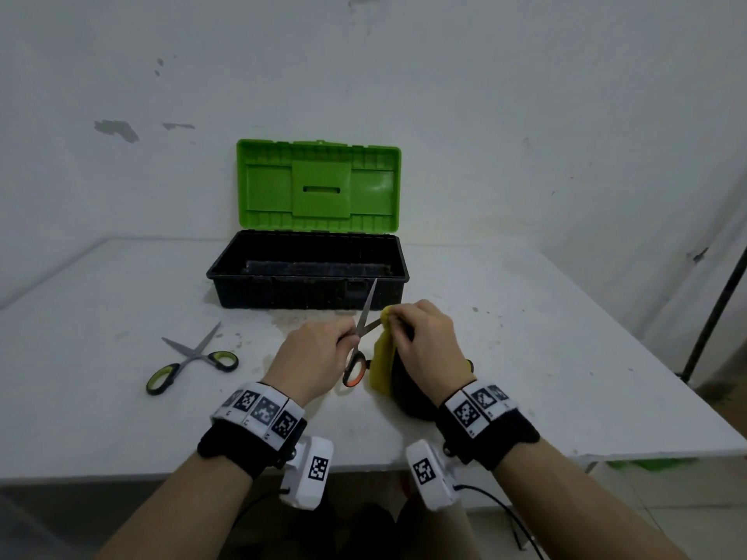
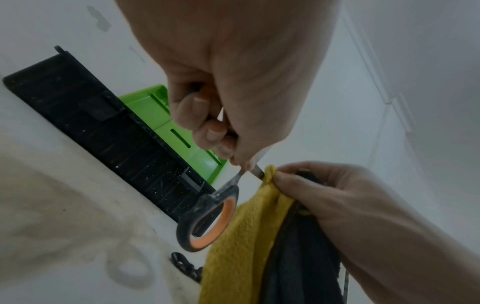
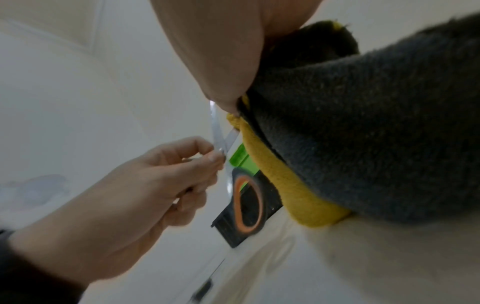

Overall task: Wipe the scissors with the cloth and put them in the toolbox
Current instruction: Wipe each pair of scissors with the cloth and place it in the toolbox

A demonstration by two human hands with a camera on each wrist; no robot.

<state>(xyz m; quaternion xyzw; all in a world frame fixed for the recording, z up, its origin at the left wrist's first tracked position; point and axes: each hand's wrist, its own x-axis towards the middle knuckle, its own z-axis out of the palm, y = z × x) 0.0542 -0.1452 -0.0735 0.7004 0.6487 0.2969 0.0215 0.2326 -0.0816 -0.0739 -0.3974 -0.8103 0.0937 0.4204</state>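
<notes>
Toward the left side of the white worktop [image 1: 525, 357], a pair of green-handled scissors [image 1: 190, 359] lies flat with its blades spread, tips pointing toward the far edge, well apart from both hands.

At the middle of the worktop, against the far edge, the toolbox [image 1: 307, 272] stands with its green lid [image 1: 319, 183] raised upright against the wall. The black tray looks empty, though its dark floor is hard to read.

Just in front of the toolbox, the left hand [image 1: 319, 353] holds the orange-handled scissors [image 1: 361, 341] above the worktop. Its grip is curled around the scissors near the pivot, thumb and fingertips [image 2: 213, 131] pinching the metal where blades and handles meet. The blades are spread: one points up and away across the toolbox front wall, the other runs right into the cloth. One orange-lined handle loop [image 2: 207, 220] hangs free below the hand; I cannot tell where the second loop sits.

To the right, touching that blade, the right hand [image 1: 428, 349] grips the cloth [image 1: 384, 365], yellow on one face and dark grey on the other. Its fingers pinch a fold of the cloth around the blade, and the rest of the cloth hangs down toward the near part of the worktop.
</notes>
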